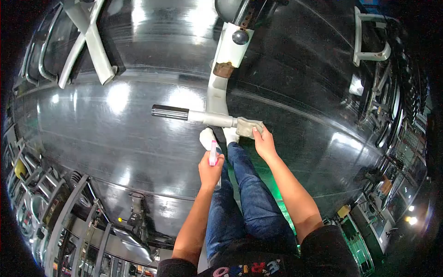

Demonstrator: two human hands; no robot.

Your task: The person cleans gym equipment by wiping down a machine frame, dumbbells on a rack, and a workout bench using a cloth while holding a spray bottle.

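Note:
My left hand [211,171] is wrapped around a spray bottle [213,152] with a pink and white trigger head; most of its body is hidden behind the fingers. A greyish cloth [248,128] is in my right hand [265,142], pressed over the right end of a white crossbar [217,119]. The bar's left end carries a ribbed black grip [170,112]. A white curved frame [217,94] of a gym machine joins the crossbar at its middle, with a black ball knob [240,37] farther up.
My white shoes [207,138] stand on the shiny dark floor [115,138] just below the bar. Crossed white frame legs [90,41] are at upper left, and another white frame [373,55] at upper right. Gym equipment racks [78,217] line the lower left.

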